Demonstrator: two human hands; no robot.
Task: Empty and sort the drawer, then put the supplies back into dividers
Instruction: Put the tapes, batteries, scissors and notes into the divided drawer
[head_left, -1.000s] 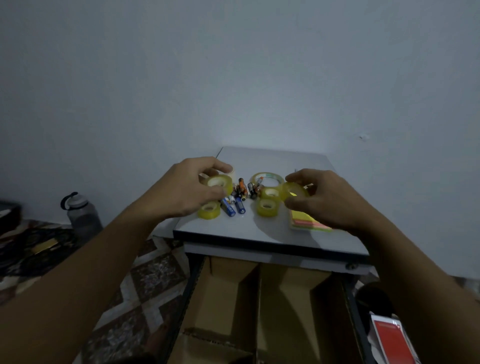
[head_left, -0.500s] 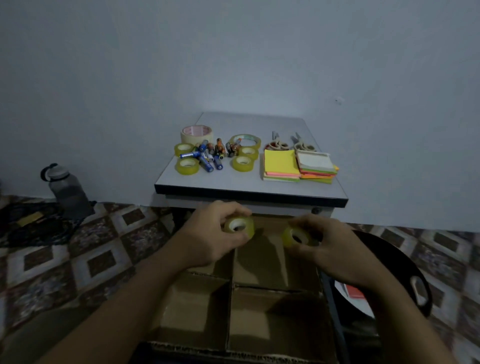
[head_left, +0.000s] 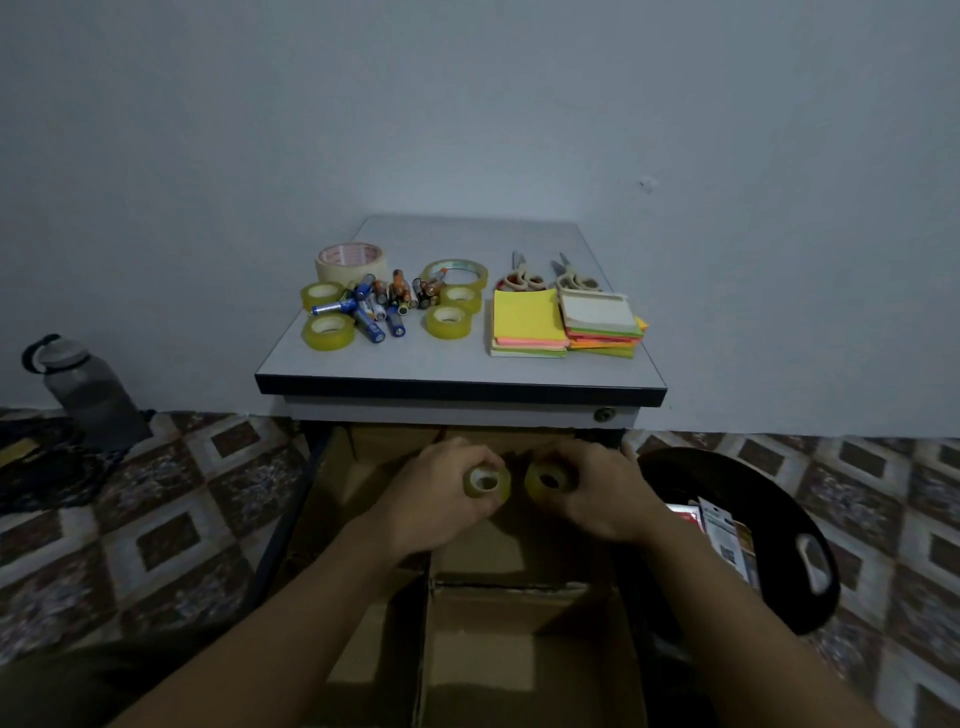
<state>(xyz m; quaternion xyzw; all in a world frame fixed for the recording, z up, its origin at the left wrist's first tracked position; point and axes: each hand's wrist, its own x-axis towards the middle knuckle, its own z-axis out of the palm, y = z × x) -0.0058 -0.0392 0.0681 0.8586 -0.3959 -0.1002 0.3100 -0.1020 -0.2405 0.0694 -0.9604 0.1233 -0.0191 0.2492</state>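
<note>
**ENTRY: 2 small tape rolls, held over the drawer, not yet placed**

- Left hand (head_left: 441, 493): curled round 1 yellow tape roll (head_left: 487, 483), gripping it by the rim.
- Right hand (head_left: 602, 493): gripping a 2nd roll (head_left: 549, 480) the same way.
- Location: the rolls are side by side, near each other, above the far compartments of the drawer (head_left: 519, 649), below the table top (head_left: 457, 369).
- On the table top: 4 small rolls (head_left: 448, 321), masking tape (head_left: 349, 260), 1 wide clear roll (head_left: 454, 270), batteries (head_left: 379, 304), 2 sticky-note stacks (head_left: 527, 322), 2 scissors (head_left: 522, 278).

Likely hazards:
- A roll let go on its edge could roll away or land in a different compartment from the other, splitting the tape group.
- The cardboard divider (head_left: 423, 623) looks thin, so a bump from a wrist could push it askew.
- The far compartments lie in shadow, so a roll could be misplaced there.
- The loose batteries touch the remaining rolls and could scatter when those are lifted.
</note>
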